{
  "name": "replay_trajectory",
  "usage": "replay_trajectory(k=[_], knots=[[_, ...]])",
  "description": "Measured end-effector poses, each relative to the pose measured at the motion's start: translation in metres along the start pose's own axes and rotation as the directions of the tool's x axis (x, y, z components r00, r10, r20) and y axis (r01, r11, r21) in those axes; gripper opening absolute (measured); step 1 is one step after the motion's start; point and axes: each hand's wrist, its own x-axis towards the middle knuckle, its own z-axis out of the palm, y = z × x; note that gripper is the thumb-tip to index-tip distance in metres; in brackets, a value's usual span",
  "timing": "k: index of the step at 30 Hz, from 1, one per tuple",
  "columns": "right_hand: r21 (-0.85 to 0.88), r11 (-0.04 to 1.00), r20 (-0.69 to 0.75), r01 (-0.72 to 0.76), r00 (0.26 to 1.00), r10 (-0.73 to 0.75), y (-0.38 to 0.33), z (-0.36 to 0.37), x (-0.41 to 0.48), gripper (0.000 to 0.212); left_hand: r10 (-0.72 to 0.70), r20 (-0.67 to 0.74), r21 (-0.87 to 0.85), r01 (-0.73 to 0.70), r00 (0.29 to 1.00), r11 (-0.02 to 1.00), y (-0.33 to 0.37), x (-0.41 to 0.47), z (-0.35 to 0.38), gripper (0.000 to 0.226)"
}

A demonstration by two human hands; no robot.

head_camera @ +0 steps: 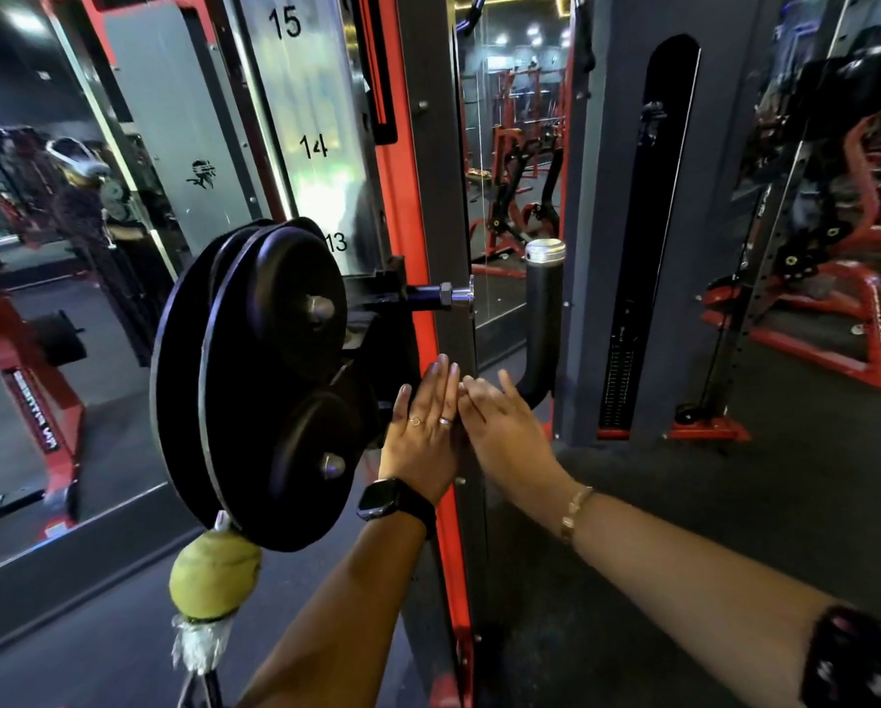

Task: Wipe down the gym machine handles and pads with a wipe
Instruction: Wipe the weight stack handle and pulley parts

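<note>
My left hand [424, 431], with rings and a black watch at the wrist, lies flat with straight fingers against the grey and red upright [446, 247] of the cable machine. My right hand [504, 426], a bracelet at its wrist, reaches in beside it with straight fingers, touching the left hand's fingers by the foot of a black curved handle [543, 319] with a silver cap. No wipe shows in either hand. The black pulley carriage [269, 380] sits just left of my left hand.
A yellow-green ball [214, 580] hangs on the cable under the pulleys. A silver pin knob [461, 297] sticks out above my hands. Numbers 13 to 15 mark the chrome rail [315, 145]. Mirrors show red gym machines [520, 196]. The floor is dark rubber.
</note>
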Motion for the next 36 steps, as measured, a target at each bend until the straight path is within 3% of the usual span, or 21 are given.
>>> replay_trajectory(k=[5,8,11,14,17,21,23,26,29,33,36], knots=[[-0.321,0.888,-0.073,0.330,0.926,-0.371,0.076,-0.009,-0.034,0.048,-0.055,-0.057,-0.108,0.049,0.997,0.993,0.001,0.003,-0.001,0.070],[-0.519,0.780,-0.080,0.350,0.888,-0.452,0.112,-0.017,-0.020,0.047,-0.090,-0.084,-0.111,0.081,0.992,0.991,0.005,0.001,0.000,0.071],[-0.552,0.787,-0.164,0.275,0.890,-0.426,0.120,-0.029,-0.001,0.044,-0.104,-0.070,-0.110,0.096,0.992,0.989,0.007,0.000,0.000,0.071],[-0.452,0.864,-0.217,0.222,0.912,-0.348,0.101,-0.025,-0.009,0.044,-0.106,-0.061,-0.145,0.097,0.992,0.985,0.007,0.000,-0.001,0.071],[-0.212,0.965,-0.255,0.153,0.945,-0.205,0.067,-0.008,-0.034,0.045,-0.113,-0.054,-0.161,0.103,0.992,0.981,0.006,0.000,-0.002,0.071],[0.132,0.984,-0.121,-0.120,0.983,0.137,0.012,-0.005,-0.026,0.048,-0.161,-0.013,-0.177,0.156,0.987,0.972,0.011,0.000,-0.007,0.078],[0.133,0.978,-0.056,-0.161,0.984,0.169,0.005,-0.006,-0.021,0.053,-0.180,0.014,-0.193,0.179,0.984,0.965,0.014,-0.001,-0.011,0.081],[-0.051,0.992,-0.067,0.112,0.991,-0.115,0.032,0.001,-0.036,0.060,-0.213,0.039,-0.289,0.215,0.976,0.933,0.015,0.003,-0.021,0.073],[-0.267,0.881,-0.064,0.390,0.905,-0.420,0.084,-0.014,-0.040,0.058,-0.144,0.042,-0.335,0.149,0.989,0.930,0.014,0.013,-0.026,0.075],[-0.505,0.744,-0.056,0.437,0.844,-0.534,0.129,-0.043,-0.001,0.046,-0.020,0.051,-0.333,0.036,0.998,0.942,0.011,0.034,-0.025,0.078],[-0.554,0.748,-0.138,0.364,0.847,-0.514,0.138,-0.061,0.038,0.039,0.033,0.124,-0.322,0.008,0.992,0.947,0.012,0.041,-0.023,0.082]])
